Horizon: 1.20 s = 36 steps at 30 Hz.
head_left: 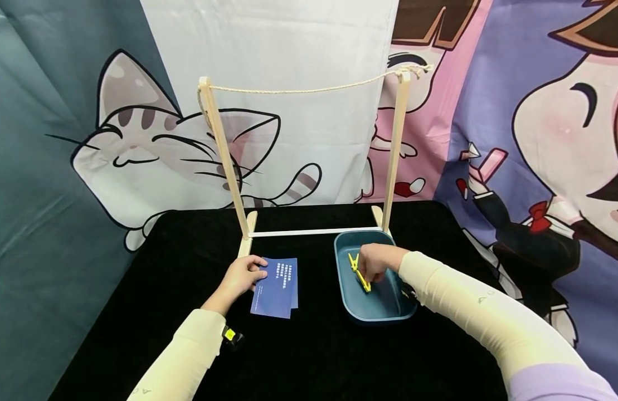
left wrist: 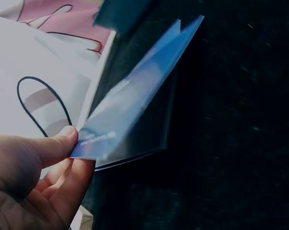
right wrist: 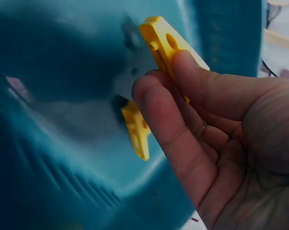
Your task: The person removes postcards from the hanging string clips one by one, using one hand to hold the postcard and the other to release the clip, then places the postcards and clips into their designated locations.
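Observation:
At the left, my left hand [head_left: 242, 275] pinches a blue booklet [head_left: 273, 295] with white print by its corner, thumb on top and fingers beneath. In the left wrist view the leaves of the booklet [left wrist: 134, 96] spread apart. My right hand [head_left: 379, 262] is inside a blue-green plastic basin [head_left: 346, 303]. Its thumb and index finger pinch a yellow clothespin [right wrist: 166, 40], as the right wrist view shows. A second yellow clothespin [right wrist: 137, 132] lies lower in the basin, partly hidden behind the index finger.
Behind both hands stands a wooden frame with a left post [head_left: 225, 156] and a right post [head_left: 396, 150]. A rope [head_left: 298, 91] is strung between their tops, sagging slightly. A white bar [head_left: 314, 231] joins the bases on the black cloth [head_left: 309, 362]. Cartoon-printed fabric [head_left: 288, 44] hangs behind.

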### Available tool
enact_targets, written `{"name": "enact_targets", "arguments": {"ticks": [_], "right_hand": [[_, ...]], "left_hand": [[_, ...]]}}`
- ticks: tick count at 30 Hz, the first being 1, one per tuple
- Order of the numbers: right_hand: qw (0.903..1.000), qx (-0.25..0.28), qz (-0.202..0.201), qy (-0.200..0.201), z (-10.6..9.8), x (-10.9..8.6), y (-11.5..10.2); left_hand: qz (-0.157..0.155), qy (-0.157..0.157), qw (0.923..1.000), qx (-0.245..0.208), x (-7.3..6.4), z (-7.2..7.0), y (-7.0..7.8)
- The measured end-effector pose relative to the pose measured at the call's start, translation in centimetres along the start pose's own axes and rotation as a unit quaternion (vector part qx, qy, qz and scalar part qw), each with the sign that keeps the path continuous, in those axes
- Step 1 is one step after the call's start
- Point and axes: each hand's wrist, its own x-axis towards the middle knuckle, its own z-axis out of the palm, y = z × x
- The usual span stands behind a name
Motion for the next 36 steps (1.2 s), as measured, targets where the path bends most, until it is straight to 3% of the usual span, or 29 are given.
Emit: {"name": "enact_targets", "arguments": {"ticks": [7, 9, 14, 20, 23, 28, 36], "right_hand": [[0.9998, -0.005, 0.017, -0.004, 1.3, 0.3, -0.1], [0.9997, -0.006, 0.023, 0.002, 1.7, 0.5, 0.0], [0.9989, -0.02, 0.036, 0.022, 2.5, 0.8, 0.3], [0.998, -0.02, 0.047, 0.038, 2.4, 0.6, 0.3], [0.9974, -0.02, 0.048, 0.051, 2.1, 0.3, 0.1], [0.9967, -0.031, 0.054, 0.053, 2.2, 0.0, -0.4], [0.996, -0.042, 0.056, 0.054, 3.0, 0.7, 0.0]], "left_hand": [[0.041, 0.009, 0.9944, 0.097, -0.1, 0.7, -0.1], [0.072, 0.02, 0.9858, 0.15, -0.1, 0.9, -0.1], [0.132, 0.043, 0.9544, 0.264, 0.0, 1.5, -0.2], [0.127, 0.036, 0.9415, 0.31, 0.1, 2.1, 0.1], [0.123, 0.035, 0.9401, 0.316, 0.2, 2.0, 0.4], [0.122, 0.032, 0.9446, 0.303, 0.2, 2.0, 0.2], [0.119, 0.025, 0.963, 0.24, 0.0, 2.2, -1.6]]}}
